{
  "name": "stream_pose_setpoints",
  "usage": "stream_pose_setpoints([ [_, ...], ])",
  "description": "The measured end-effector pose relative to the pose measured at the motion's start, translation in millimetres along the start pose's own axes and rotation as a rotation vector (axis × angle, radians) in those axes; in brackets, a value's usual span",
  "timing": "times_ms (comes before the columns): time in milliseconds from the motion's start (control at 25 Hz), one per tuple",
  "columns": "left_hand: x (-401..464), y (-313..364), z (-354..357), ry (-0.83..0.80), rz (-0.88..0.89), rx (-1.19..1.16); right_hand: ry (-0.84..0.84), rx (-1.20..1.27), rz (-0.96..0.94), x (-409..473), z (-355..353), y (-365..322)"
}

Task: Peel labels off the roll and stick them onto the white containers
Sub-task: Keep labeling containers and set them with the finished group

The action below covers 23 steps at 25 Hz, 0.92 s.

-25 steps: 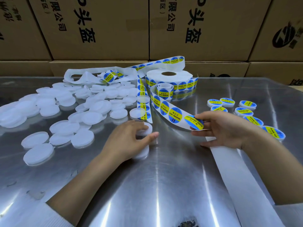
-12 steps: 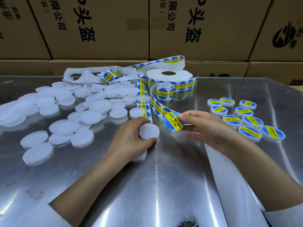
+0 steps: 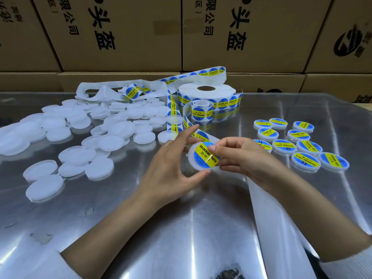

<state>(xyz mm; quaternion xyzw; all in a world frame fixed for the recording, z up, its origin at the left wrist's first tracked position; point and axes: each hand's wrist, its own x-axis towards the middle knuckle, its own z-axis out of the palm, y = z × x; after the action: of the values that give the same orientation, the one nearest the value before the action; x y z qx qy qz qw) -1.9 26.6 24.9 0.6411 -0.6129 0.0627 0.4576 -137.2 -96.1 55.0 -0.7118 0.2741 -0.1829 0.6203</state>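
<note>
The shiny surface holds plain white containers at nine o'clock. The left hand grips one container mid-air, tilted. The right hand, at three o'clock, presses the label on.

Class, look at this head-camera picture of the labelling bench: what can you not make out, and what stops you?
- Head view: the label's right edge, covered by the right hand's fingers.
- Underside of the held container, hidden by the left hand.
- Small print on the labelled containers at right: too small.
- Cardboard boxes' printing: cut off by the top edge.
</note>
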Motion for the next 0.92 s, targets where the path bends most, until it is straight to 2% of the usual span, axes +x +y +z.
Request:
stream_pose_setpoints([
  [920,-0.4,6.9,0.0,0.03,-0.032,-0.045,0.02,0.004,-0.027,-0.8,5.2,-0.8],
])
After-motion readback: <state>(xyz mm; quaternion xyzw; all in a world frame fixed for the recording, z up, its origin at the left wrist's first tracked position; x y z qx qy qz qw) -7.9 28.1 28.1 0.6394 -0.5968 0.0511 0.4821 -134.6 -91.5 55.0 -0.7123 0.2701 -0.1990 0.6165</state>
